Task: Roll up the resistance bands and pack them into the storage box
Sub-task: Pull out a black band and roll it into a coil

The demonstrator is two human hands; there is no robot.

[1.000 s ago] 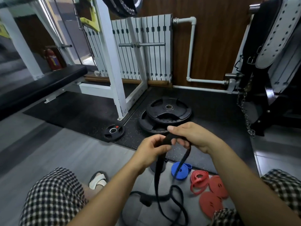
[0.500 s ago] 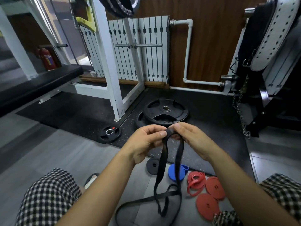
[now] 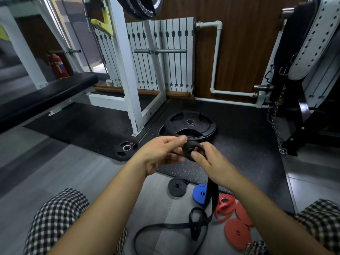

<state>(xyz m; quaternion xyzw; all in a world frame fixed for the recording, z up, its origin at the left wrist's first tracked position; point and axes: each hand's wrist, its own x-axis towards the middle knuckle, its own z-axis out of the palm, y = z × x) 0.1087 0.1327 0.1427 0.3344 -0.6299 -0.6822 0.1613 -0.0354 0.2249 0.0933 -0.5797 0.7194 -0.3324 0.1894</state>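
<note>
Rolling a flat black rubber resistance band (image 3: 191, 150).
Probably limp and springy; left hand (image 3: 161, 153) and right hand (image 3: 211, 162) pinch its coil.

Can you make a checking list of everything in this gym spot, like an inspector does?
Surface: grey floor with a black speckled mat beyond it.
Job's things: black band partly coiled, its tail hanging to the floor; black roll, blue roll, red rolls and a loose red band lie near the mat's edge; no storage box seen.
Clutter: big weight plates and a small weight plate on the mat.
Hands: left hand pinches the coil; right hand grips it, thumb on its face.
Cables: nothing seen; only a chain hangs at the right.
Surroundings: white rack, radiator, black bench, fire extinguisher.
</note>
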